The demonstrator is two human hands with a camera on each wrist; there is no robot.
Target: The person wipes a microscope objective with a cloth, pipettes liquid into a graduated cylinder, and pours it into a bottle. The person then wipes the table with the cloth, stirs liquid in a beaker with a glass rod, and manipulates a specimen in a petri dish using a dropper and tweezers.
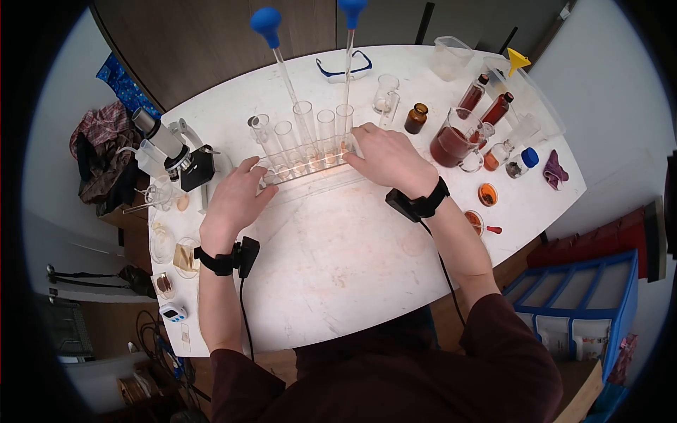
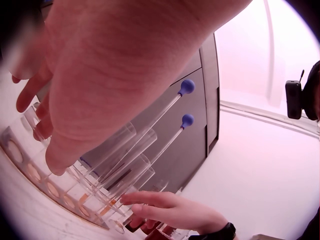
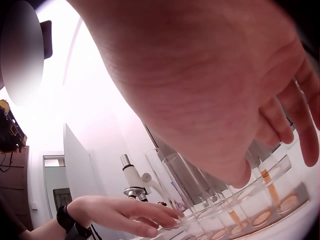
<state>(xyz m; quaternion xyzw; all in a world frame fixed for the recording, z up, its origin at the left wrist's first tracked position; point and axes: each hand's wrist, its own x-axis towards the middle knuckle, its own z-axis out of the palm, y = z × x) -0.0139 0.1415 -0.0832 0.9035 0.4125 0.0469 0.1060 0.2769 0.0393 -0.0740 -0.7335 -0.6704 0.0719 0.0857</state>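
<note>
A clear test tube rack (image 1: 310,169) stands on the white table between both hands. My left hand (image 1: 240,201) grips its left end, thumb in front and fingers behind. At the other end my right hand (image 1: 395,158) holds it the same way, the thumb (image 3: 242,176) beside the top plate. Several large glass test tubes (image 1: 284,137) stand in the rack. Two glass pipettes with blue bulbs, a left pipette (image 1: 285,77) and a right pipette (image 1: 349,63), rise out of tubes. Orange liquid (image 3: 270,186) shows in the pipettes' lower ends.
Left of the rack stands a microscope (image 1: 176,151), with glass dishes (image 1: 162,243) and a timer (image 1: 173,312) nearer me. To the right are a brown bottle (image 1: 416,118), a glass jug (image 1: 451,144) of red liquid and red bottles (image 1: 498,108). Safety glasses (image 1: 344,76) lie behind.
</note>
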